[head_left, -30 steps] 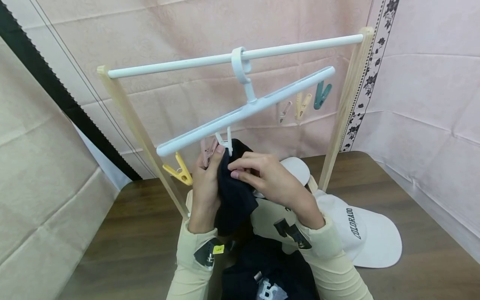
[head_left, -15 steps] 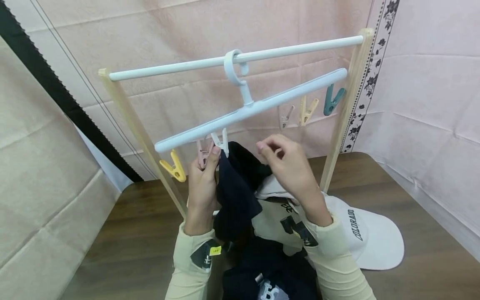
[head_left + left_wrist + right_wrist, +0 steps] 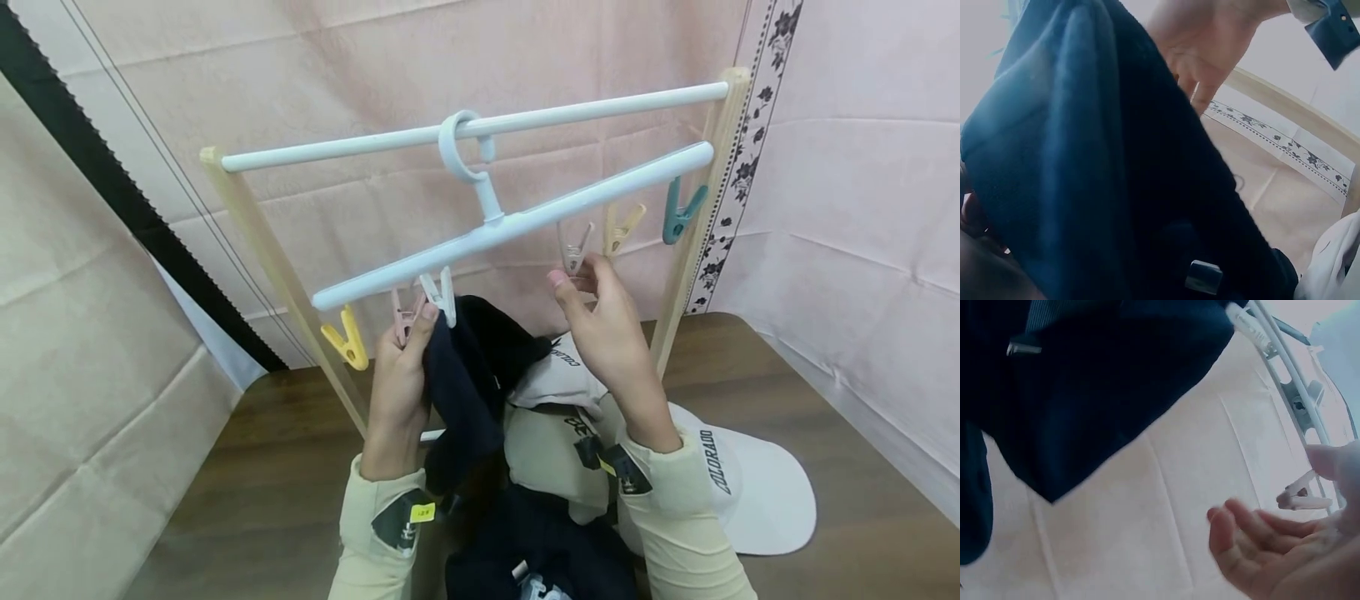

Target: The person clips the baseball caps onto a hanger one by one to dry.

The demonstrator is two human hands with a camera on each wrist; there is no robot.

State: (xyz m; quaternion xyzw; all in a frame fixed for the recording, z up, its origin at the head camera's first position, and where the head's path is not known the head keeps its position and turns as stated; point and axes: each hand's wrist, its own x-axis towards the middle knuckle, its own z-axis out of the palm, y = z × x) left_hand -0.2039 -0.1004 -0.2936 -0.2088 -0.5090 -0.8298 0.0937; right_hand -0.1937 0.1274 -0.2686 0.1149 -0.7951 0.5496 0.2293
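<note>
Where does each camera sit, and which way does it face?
Head: on the head, faces forward and down at the hanger; left hand and right hand show.
Left wrist: on that wrist, faces dark cloth; both hands partly show.
Right wrist: on that wrist, faces a pale clip and the cloth; right hand shows.
Both wrist views share the dark cloth.

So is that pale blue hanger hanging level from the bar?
No, the hanger slants, its end by the yellow clip sitting lower than its end by the teal clip.

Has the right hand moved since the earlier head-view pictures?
Yes: the right hand has moved rightward and slightly up, closer to the right wooden post.
</note>
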